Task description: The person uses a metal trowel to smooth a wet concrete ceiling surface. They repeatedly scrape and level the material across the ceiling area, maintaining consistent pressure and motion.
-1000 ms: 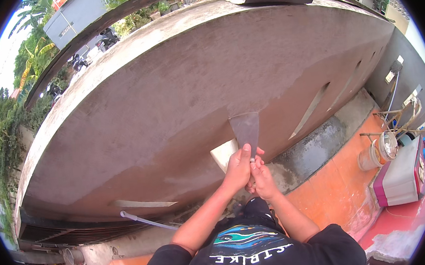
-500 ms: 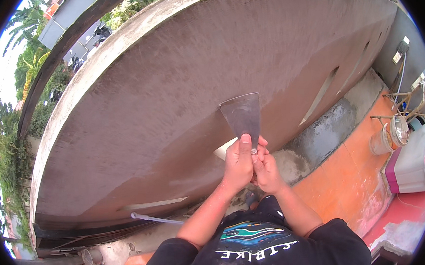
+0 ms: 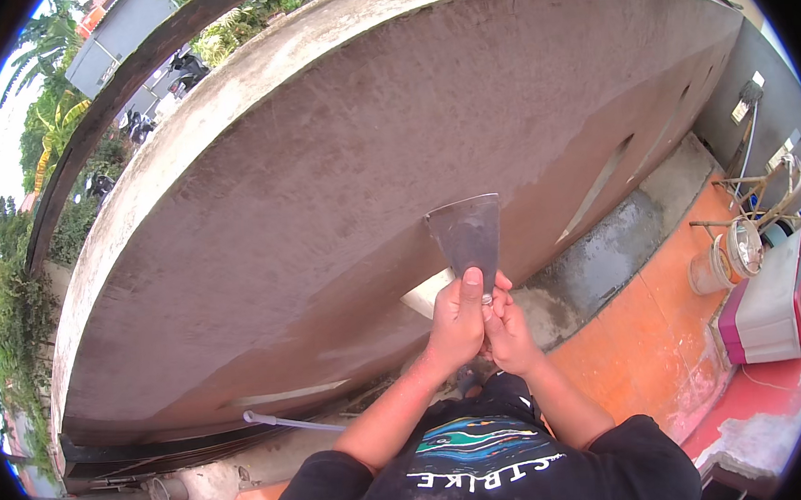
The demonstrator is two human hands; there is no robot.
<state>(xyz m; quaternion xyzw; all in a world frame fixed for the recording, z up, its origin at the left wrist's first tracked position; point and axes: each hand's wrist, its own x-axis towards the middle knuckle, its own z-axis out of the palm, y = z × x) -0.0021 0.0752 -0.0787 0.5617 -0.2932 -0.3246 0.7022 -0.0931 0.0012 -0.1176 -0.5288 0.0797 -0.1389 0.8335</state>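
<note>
Both hands come together in front of my chest around one tool, a wide-bladed scraper [image 3: 470,231]. My left hand [image 3: 458,322] is closed on it, its thumb lying up along the base of the dark metal blade. Close against it, my right hand [image 3: 510,335] is closed too, with its fingers gathered at the lower end of the blade and the handle. The handle itself is hidden by my fingers. Beyond the blade stands a plastered wall [image 3: 320,163], brownish grey, with darker patches lower down. The blade's wide edge points up toward it; whether they touch I cannot tell.
Slots open low in the wall, one pale opening [image 3: 429,292] just behind my hands. Wet grey cement [image 3: 605,259] lies along its foot, beside an orange floor [image 3: 629,327]. Buckets [image 3: 726,260], wooden sticks and a white box [image 3: 766,317] stand at right. A pale pipe [image 3: 292,421] sticks out at left.
The hands and the scraper have shifted slightly down and to the right in the picture. The view has tilted a little, and both hands keep their hold.
</note>
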